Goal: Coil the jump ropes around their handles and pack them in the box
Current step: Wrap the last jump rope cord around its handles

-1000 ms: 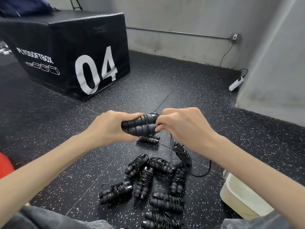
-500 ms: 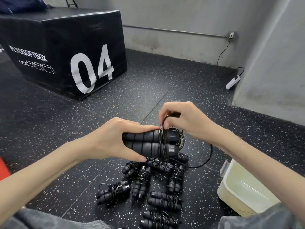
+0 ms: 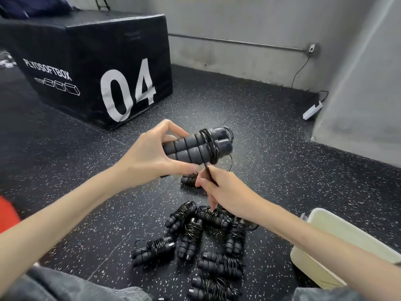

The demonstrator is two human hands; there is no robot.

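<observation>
My left hand [image 3: 149, 157] is clamped on a pair of grey jump rope handles [image 3: 195, 146], held side by side above the floor [image 3: 271, 161]. A few turns of black cord [image 3: 209, 146] circle them near the cap end. My right hand [image 3: 225, 192] pinches the cord's free length just below the handles. Coiled ropes [image 3: 201, 242] lie heaped on the floor beneath. The cream box [image 3: 338, 233] sits at the floor's near right edge.

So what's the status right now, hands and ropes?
Left hand grips paired handles. Right hand pulls cord taut, mid-wrap. Coiled ropes on floor, box empty. Nothing blocking.
</observation>
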